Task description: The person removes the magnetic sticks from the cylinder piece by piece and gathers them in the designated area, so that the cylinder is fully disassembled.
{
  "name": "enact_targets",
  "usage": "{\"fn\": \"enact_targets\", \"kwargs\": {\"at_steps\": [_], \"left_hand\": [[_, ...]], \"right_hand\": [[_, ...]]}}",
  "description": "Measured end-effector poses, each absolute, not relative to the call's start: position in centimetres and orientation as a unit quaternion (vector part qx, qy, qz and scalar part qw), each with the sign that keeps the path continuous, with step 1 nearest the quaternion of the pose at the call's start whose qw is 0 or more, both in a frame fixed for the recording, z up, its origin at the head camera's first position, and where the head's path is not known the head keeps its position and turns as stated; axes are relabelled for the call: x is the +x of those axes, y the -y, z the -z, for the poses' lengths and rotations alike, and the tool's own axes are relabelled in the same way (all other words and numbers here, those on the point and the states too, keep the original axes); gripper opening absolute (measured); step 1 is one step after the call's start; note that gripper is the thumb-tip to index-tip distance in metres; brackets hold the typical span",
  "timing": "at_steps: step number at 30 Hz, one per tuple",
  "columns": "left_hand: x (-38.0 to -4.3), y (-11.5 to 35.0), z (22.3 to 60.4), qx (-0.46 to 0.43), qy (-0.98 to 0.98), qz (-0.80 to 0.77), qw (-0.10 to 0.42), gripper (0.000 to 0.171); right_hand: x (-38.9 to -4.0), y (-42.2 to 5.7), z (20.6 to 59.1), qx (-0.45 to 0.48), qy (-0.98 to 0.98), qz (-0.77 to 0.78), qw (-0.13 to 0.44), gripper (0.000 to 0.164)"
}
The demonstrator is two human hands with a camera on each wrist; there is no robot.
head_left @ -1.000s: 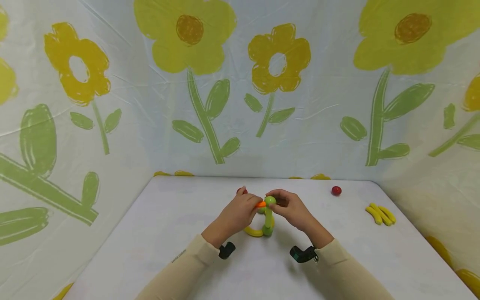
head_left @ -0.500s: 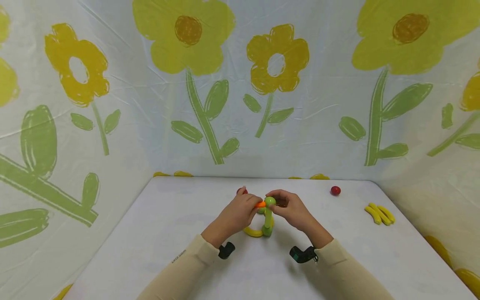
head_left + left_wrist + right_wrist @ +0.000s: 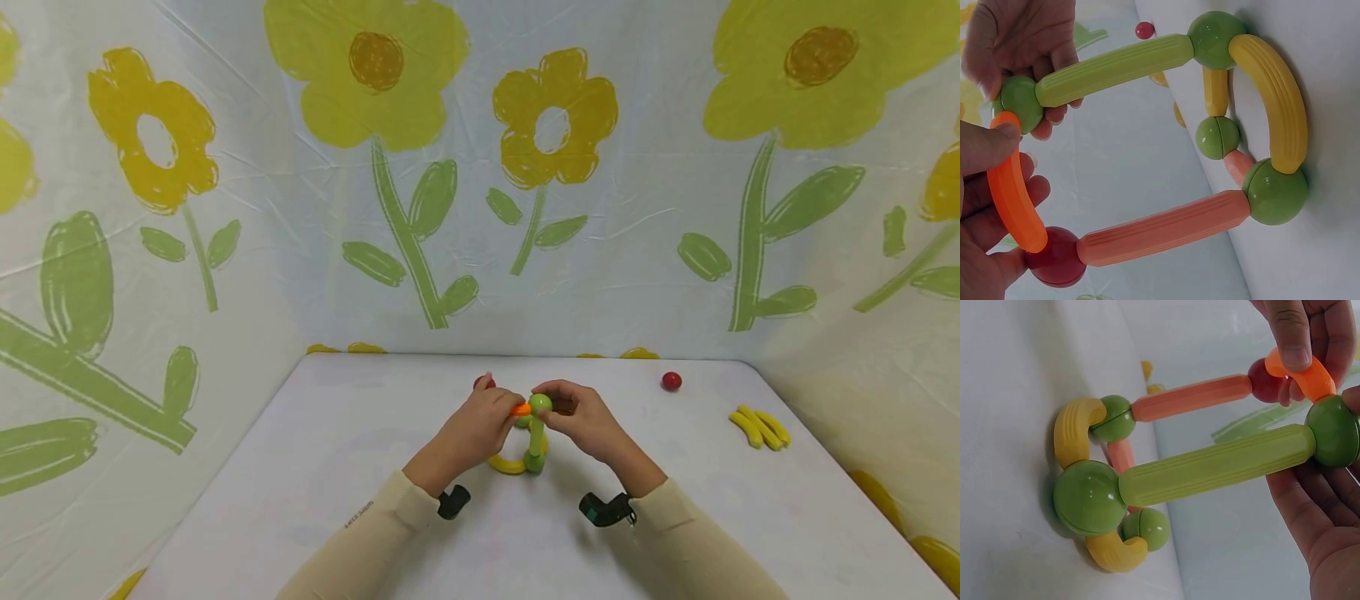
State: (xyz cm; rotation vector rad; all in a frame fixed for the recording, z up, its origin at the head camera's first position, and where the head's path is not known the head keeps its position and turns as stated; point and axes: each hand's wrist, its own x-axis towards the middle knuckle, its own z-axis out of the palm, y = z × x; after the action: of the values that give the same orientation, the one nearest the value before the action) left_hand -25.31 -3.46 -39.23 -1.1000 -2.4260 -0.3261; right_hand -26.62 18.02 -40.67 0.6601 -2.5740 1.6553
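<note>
My left hand (image 3: 480, 421) pinches an orange curved rod (image 3: 1016, 187) between thumb and fingers. One end of this rod meets a green ball (image 3: 1335, 431), which my right hand (image 3: 581, 417) holds; its other end meets a red ball (image 3: 1057, 257). From the green ball a straight light-green rod (image 3: 1116, 70) runs down to the base, and a salmon rod (image 3: 1163, 228) does the same from the red one. The base stands on the table: more green balls (image 3: 1275, 192) joined by yellow curved rods (image 3: 1282, 106) and a short salmon rod (image 3: 1239, 165).
On the white table (image 3: 337, 517), several yellow curved rods (image 3: 759, 428) lie at the right. A loose red ball (image 3: 671, 381) sits near the back right. Flower-printed cloth (image 3: 600, 275) walls the table at the back and sides.
</note>
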Motion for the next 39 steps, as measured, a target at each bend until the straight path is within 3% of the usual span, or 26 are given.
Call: {"fn": "enact_targets", "kwargs": {"at_steps": [39], "left_hand": [[-25.78,3.7,39.81,-0.431,0.853,0.111,0.272,0.015]], "right_hand": [[-26.68,-18.2,40.83,0.201,0.821,-0.535,-0.006,0.032]]}}
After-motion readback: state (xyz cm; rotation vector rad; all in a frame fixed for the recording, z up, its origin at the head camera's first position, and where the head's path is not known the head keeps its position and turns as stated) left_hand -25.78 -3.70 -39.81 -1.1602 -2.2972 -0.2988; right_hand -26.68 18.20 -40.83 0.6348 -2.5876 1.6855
